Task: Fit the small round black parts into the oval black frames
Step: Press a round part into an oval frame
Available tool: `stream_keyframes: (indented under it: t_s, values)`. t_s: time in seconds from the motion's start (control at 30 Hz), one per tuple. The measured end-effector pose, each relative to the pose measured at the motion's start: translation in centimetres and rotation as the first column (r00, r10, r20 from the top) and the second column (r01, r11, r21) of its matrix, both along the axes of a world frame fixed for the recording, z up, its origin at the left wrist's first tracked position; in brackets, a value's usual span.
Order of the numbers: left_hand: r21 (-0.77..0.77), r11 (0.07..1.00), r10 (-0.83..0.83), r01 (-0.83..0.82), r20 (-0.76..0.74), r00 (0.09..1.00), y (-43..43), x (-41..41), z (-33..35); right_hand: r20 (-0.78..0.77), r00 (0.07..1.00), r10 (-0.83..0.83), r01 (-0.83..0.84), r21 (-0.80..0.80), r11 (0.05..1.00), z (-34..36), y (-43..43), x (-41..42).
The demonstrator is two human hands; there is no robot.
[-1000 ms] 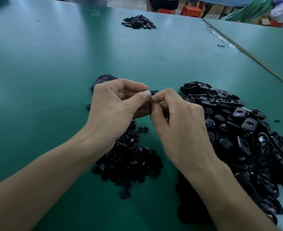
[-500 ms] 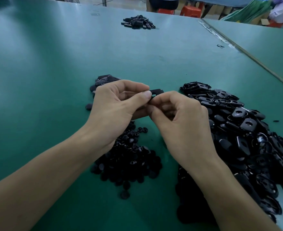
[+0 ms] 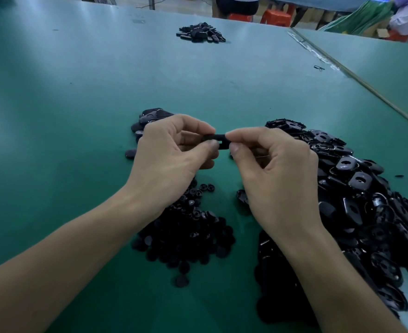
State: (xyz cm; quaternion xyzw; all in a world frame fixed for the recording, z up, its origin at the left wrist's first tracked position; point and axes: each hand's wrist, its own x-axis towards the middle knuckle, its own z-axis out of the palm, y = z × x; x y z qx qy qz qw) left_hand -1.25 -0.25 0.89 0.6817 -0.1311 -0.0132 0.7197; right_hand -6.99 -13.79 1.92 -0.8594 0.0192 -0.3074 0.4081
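Both hands meet above the middle of the matte green bench point(image 3: 78, 104). The left hand point(image 3: 171, 155) and the right hand point(image 3: 275, 169) share one flat oval black plastic frame point(image 3: 219, 141), held off the surface between them with its long side running from nine to three o'clock. The left fingers point(image 3: 207, 146) pinch its nine o'clock end, thumb on the near side and forefinger on the far side. The right fingers point(image 3: 236, 149) pinch its three o'clock end the same way. The other fingers of each hand are curled in toward the palm. A slot-like opening shows in the bare stretch of the frame between the two thumbs; whether a round part sits in it cannot be told.

Under the left wrist, at about six o'clock from the held frame, lies the loose pile of small round black plastic parts point(image 3: 188, 234), with one stray disc point(image 3: 181, 281) just off its near edge. From three to five o'clock of the hands a big heap of glossy oval black frames point(image 3: 366, 200) spreads to the right edge of the view, partly under the right forearm. Behind the left hand, at ten o'clock, a small cluster of black pieces point(image 3: 153, 115) rests on the bench. One lone piece point(image 3: 130, 153) lies at nine o'clock, beside the hand. Far off at twelve o'clock sits another small black pile point(image 3: 200, 32). Beyond the bench's far edge stand orange stools point(image 3: 276, 18).
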Motion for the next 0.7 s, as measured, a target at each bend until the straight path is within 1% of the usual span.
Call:
stream_keyframes:
  t_s: [0.1, 0.27, 0.43, 0.7]
  values:
    - [0.050, 0.998, -0.048, 0.045, 0.056, 0.997, -0.12, -0.42, 0.01, -0.032, 0.999, 0.002, -0.002, 0.020, 1.000, 0.00, -0.06, 0.06]
    - [0.076, 0.996, -0.043, 0.034, 0.117, 0.992, -0.02, -0.44, 0.03, -0.048, 0.999, 0.021, -0.018, 0.059, 0.998, 0.01, -0.14, 0.17]
    - [0.073, 0.996, -0.057, 0.048, 0.120, 0.991, -0.02, -0.42, -0.02, -0.057, 0.997, 0.044, -0.040, 0.064, 0.997, -0.04, -0.45, 0.23]
    - [0.070, 0.995, -0.083, 0.073, 0.145, 0.986, -0.09, -0.48, -0.06, -0.066, 0.996, 0.055, -0.047, 0.119, 0.992, -0.13, -0.54, 0.31]
